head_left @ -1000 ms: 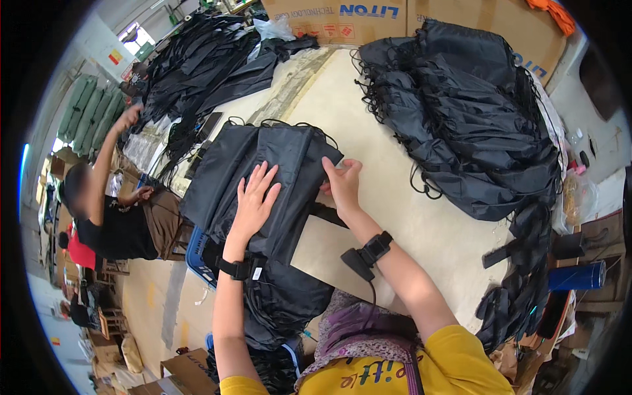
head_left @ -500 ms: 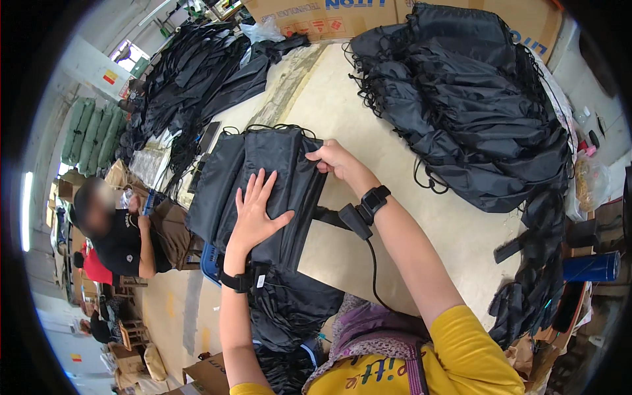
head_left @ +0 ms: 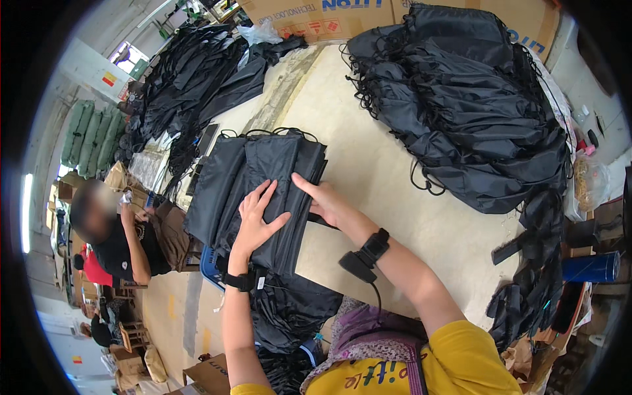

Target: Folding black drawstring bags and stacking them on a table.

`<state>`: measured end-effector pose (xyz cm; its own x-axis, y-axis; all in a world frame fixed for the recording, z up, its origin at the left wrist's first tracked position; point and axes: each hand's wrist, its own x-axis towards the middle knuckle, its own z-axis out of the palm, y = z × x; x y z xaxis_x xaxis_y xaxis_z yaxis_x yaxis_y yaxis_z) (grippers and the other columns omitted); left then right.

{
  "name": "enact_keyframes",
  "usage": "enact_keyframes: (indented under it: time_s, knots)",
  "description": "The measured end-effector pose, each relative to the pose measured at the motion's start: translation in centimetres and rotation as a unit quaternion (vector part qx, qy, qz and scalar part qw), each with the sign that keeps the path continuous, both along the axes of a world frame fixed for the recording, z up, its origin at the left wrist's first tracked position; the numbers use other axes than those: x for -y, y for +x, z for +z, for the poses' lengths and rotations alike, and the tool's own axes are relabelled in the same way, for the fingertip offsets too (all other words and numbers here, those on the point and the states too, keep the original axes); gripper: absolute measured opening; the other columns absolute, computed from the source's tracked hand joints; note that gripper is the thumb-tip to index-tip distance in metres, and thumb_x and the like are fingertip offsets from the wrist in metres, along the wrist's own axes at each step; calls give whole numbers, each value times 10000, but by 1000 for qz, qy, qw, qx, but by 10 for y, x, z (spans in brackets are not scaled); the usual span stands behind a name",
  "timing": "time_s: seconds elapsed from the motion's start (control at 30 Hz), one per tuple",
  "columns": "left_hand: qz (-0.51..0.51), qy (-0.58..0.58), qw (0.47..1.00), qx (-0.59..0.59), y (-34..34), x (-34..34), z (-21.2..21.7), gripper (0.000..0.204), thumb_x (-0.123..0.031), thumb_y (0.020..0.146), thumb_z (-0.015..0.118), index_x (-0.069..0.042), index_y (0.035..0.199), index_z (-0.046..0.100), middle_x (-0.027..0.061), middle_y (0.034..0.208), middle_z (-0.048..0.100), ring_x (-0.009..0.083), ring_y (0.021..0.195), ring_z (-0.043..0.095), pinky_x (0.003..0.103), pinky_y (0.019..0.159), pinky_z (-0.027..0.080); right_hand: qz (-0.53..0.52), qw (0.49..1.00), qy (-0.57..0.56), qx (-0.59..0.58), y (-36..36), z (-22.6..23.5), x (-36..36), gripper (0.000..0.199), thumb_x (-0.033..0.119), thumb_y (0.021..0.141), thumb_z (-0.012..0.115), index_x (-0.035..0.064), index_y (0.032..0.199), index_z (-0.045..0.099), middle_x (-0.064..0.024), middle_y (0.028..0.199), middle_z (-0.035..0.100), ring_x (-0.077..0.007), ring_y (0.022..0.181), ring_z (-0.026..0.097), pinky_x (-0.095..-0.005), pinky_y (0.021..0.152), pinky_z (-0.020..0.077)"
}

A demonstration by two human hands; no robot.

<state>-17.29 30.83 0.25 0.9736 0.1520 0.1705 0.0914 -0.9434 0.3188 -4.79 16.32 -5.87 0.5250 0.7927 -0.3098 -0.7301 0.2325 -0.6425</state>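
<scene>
A stack of folded black drawstring bags (head_left: 217,181) lies at the table's left edge, with its cords along the far side. My left hand (head_left: 258,227) rests on top of the stack, fingers spread. At the stack's right edge, my right hand (head_left: 324,201) grips the bags, thumb on top and the other fingers partly hidden beneath. Below the stack, more black fabric (head_left: 283,313) hangs beside the table edge, close to my left wrist.
A large pile of black drawstring bags (head_left: 461,112) covers the table's right side. Another black heap (head_left: 191,72) lies at the far left. Cardboard boxes (head_left: 316,23) stand along the back. A seated person (head_left: 118,237) works at the left. A blue cylinder (head_left: 590,267) lies far right.
My right hand has slid toward me along the stack's right edge, away from the far corner. My left hand stays nearly in place on top.
</scene>
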Motion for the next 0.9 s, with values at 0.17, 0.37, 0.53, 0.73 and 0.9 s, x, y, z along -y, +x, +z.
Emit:
enact_keyframes:
  time_s: [0.17,0.37,0.53,0.73,0.9]
  knots:
    - [-31,2,999,-15,7,-3,-18,703,-394,775,710,-106,1384,508,110,1428,440,292,1278,409,450,1097,238,-139,988,49,42,-12,-22,-44,607,285,738,826,-48,1169,559,-149,1149,638,-226,1004,631,-363,863,496]
    - [-56,-24,997,-36,-4,-6,-6,532,-353,879,673,-73,1319,566,152,1435,468,298,1351,400,420,1121,252,-286,946,-129,81,-29,-41,-65,479,104,681,755,-71,1085,567,-199,1029,652,-302,918,642,-368,859,492]
    - [64,-230,956,168,-58,1,84,292,-104,909,634,-19,1188,638,125,1283,606,224,1222,540,327,1038,384,-286,953,-66,70,-26,41,-11,401,70,697,730,-80,1054,623,-136,983,679,-238,842,657,-350,788,517]
    - [192,-275,883,327,-133,-38,135,271,-79,963,569,25,1208,622,91,1175,649,152,1083,600,270,935,460,-182,972,144,-35,-9,130,-42,296,18,780,681,-70,1055,615,-138,1007,673,-241,880,665,-360,806,537]
    - [236,-161,830,480,-136,-43,183,337,-78,979,527,24,1300,533,121,1273,567,159,1080,589,305,955,516,-226,963,105,-100,-44,142,-175,328,6,741,721,-80,1036,606,-145,1057,651,-241,917,638,-352,815,506]
